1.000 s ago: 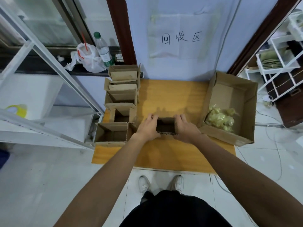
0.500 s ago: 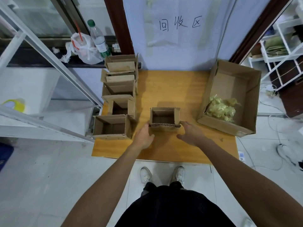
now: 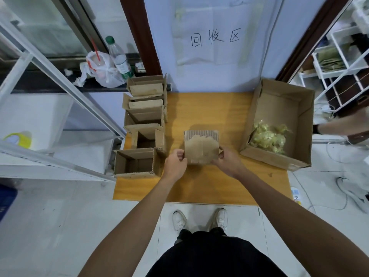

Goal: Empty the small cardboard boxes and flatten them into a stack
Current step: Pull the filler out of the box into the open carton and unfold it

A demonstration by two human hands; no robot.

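A person's left hand (image 3: 175,161) and right hand (image 3: 227,159) pinch the side edges of a small brown corrugated cardboard box (image 3: 201,146) held between them; light and stiff-walled, it likely collapses best gripped at opposite corners.

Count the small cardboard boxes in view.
6. One box is held between the left hand and right hand; five open boxes line the table's left edge. The rear ones overlap, so another may be hidden.
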